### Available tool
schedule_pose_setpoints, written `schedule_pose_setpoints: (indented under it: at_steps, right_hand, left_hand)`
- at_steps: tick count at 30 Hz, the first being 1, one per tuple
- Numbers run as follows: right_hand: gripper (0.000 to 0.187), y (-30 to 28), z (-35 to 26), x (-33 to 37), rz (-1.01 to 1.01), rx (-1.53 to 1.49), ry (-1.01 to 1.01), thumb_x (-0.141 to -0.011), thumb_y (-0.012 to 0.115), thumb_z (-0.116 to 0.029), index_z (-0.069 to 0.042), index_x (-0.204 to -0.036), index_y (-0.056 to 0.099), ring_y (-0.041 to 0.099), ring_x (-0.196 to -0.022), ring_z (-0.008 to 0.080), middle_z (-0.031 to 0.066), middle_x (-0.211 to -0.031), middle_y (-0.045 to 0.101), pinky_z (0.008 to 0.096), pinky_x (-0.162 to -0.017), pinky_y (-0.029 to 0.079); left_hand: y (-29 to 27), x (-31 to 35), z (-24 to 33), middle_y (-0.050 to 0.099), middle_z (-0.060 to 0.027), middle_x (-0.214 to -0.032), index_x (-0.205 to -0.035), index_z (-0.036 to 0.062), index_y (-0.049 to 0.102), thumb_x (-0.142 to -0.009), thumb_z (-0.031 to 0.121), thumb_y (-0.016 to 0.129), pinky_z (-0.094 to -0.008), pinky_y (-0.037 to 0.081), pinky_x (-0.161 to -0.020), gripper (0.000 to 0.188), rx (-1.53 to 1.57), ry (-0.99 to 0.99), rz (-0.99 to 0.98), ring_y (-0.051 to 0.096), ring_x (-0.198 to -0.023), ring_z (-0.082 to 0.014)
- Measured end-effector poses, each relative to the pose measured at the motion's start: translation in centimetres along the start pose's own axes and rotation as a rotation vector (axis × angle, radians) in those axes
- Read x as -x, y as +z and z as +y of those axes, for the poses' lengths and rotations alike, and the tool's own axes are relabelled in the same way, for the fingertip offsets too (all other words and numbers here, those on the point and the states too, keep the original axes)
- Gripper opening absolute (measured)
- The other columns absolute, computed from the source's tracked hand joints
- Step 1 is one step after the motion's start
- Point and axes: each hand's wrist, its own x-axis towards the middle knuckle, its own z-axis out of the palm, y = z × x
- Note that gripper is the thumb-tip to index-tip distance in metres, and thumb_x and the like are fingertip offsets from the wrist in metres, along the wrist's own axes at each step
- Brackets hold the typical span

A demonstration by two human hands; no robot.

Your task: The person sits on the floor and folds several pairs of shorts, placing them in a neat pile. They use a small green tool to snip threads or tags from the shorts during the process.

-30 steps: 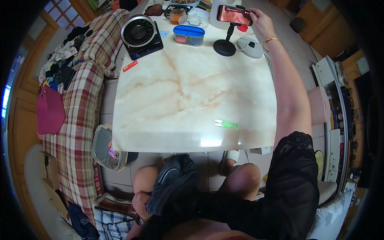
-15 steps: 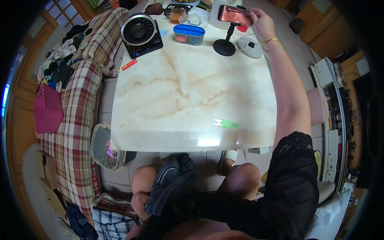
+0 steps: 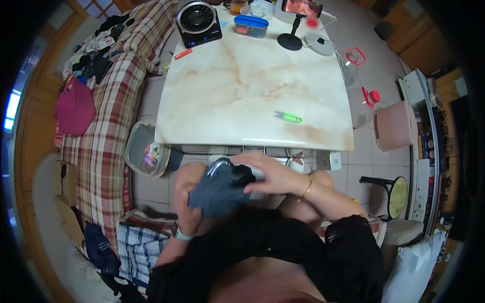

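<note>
In front of the table's near edge, above my lap, is a dark grey piece of cloth (image 3: 217,189) with pale stripes, bunched up. My left hand (image 3: 190,206) grips its left side, fingers partly hidden by the fabric. From the right, my right hand (image 3: 270,174) closes on the cloth's upper right part, fingers along the top and thumb below. Green-handled thread snips (image 3: 288,117) lie on the table near its front right. What kind of garment the cloth is, I cannot tell.
The marble-patterned table (image 3: 212,106) bears a small black fan (image 3: 198,22), a red packet (image 3: 183,54), a blue-lidded container (image 3: 251,26) and a phone (image 3: 302,7) on a stand. A lined bin (image 3: 132,151) stands left, a pink bin (image 3: 395,126) right, beside large clear bottles.
My right hand has left the phone and come down to the cloth. The cloth is now raised and held by both hands. The view has tilted down, so the table sits higher.
</note>
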Motion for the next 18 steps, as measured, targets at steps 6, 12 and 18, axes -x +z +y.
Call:
schedule_pose_setpoints:
  at_steps: [6, 12, 18]
  right_hand:
    - [0.034, 6.5, 2.4, 4.6, 0.022, 0.206, 0.126, -0.082, 0.073, -0.013, 0.0, -0.112, 0.066, 0.063, -0.102, 0.039, 0.0192, -0.107, 0.068, 0.0433, -0.093, 0.051]
    - [0.007, -2.7, -1.5, 6.9, 0.318, -0.096, 0.254, -0.095, 0.058, -0.007, -0.001, -0.094, 0.06, 0.065, -0.105, 0.0157, 0.0083, -0.105, 0.072, 0.0331, -0.094, 0.052]
    - [0.029, 0.7, -6.6, 5.4, 0.247, 0.26, -0.015, -0.095, 0.066, -0.014, -0.003, -0.12, 0.058, 0.062, -0.116, 0.0261, 0.0137, -0.126, 0.065, 0.0371, -0.101, 0.049]
  left_hand:
    - [1.9, -2.6, 1.2, 0.065, -0.0125, -0.119, -0.124, -0.0031, 0.058, -0.102, 0.011, 0.053, -0.0344, 0.048, -0.099, 0.027, 0.213, 0.006, -0.013, 0.062, -0.11, -0.0221]
    - [-2.6, -9.3, 2.8, 0.067, -0.0147, -0.121, -0.127, -0.0032, 0.059, -0.104, 0.02, 0.048, -0.0391, 0.053, -0.097, 0.035, 0.896, -0.207, 0.01, 0.066, -0.108, -0.0255]
    - [-2.1, -7.5, 7.7, 0.062, -0.0135, -0.131, -0.135, -0.0005, 0.055, -0.107, 0.029, 0.047, -0.041, 0.048, -0.106, 0.041, 1.237, -0.249, -0.203, 0.061, -0.118, -0.0261]
